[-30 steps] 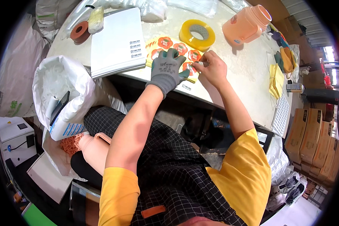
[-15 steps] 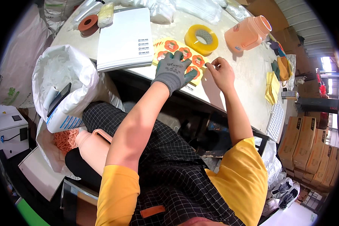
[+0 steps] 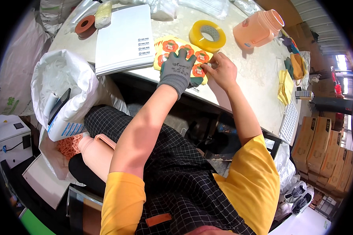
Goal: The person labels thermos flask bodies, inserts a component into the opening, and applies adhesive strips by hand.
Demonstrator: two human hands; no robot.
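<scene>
A yellow sheet (image 3: 179, 44) of red, flower-shaped stickers lies near the table's front edge. My left hand (image 3: 176, 73), in a grey and green glove, rests flat on it with the fingers spread. Bare, my right hand (image 3: 224, 70) is at the sheet's right side, thumb and forefinger pinched at the edge of the lower right sticker (image 3: 198, 71). Whether that sticker has lifted off is too small to tell. Just behind the sheet lies a roll of yellow packing tape (image 3: 194, 36). To its right is a peach-coloured bottle (image 3: 255, 31) with a handle.
Left of the sheet is a stack of white printed paper (image 3: 123, 37), with a reddish-brown tape roll (image 3: 82, 25) beyond it. An open white sack (image 3: 66, 70) stands left of the table. Another peach bottle (image 3: 96, 156) lies by my leg. Cartons (image 3: 317, 149) are stacked at right.
My right hand has moved left and closer to the sheet, its fingertips now at a sticker's edge. My left hand stays on the sheet. The view has shifted slightly.
</scene>
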